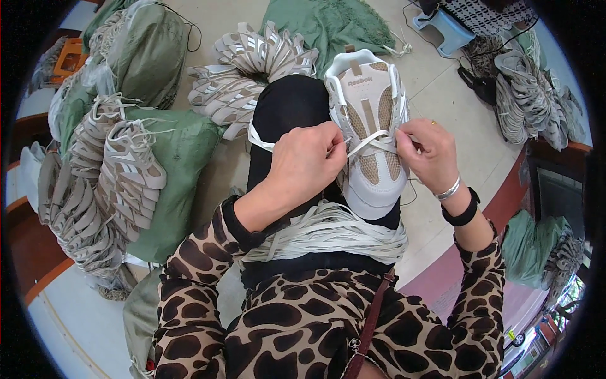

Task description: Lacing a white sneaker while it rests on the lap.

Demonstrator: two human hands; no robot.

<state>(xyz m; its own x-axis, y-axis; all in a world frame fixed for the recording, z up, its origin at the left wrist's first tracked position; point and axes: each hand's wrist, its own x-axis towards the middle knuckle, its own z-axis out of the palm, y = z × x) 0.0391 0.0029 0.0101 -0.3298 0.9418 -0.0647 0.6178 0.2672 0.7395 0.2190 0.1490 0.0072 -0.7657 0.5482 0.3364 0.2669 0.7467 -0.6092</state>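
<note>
"beige shoe uppers (136, 167), left of frame: why nested?"

"to save room, presumably; they lean against a green sack (189, 164)."

"left hand (306, 158), centre?"

"closed to a pinch on a white lace (362, 148), beside the laced upper's left edge. lower centre, a bundle of loose laces (322, 234) lies across the lap, probably for easy reach."

"and the laced upper (375, 183) itself?"

"right of centre, resting on the thigh, toe toward the body. that likely keeps the lacing facing both hands, with the leg as a bench."

"right hand (432, 155)?"

"at its right edge, fingers curled, thumb and forefinger nearly together by the lace. contact hidden; cannot tell if gripped."

"further right?"

"upper right: a blue stool (445, 33), then another heap of uppers (530, 98)."
</note>
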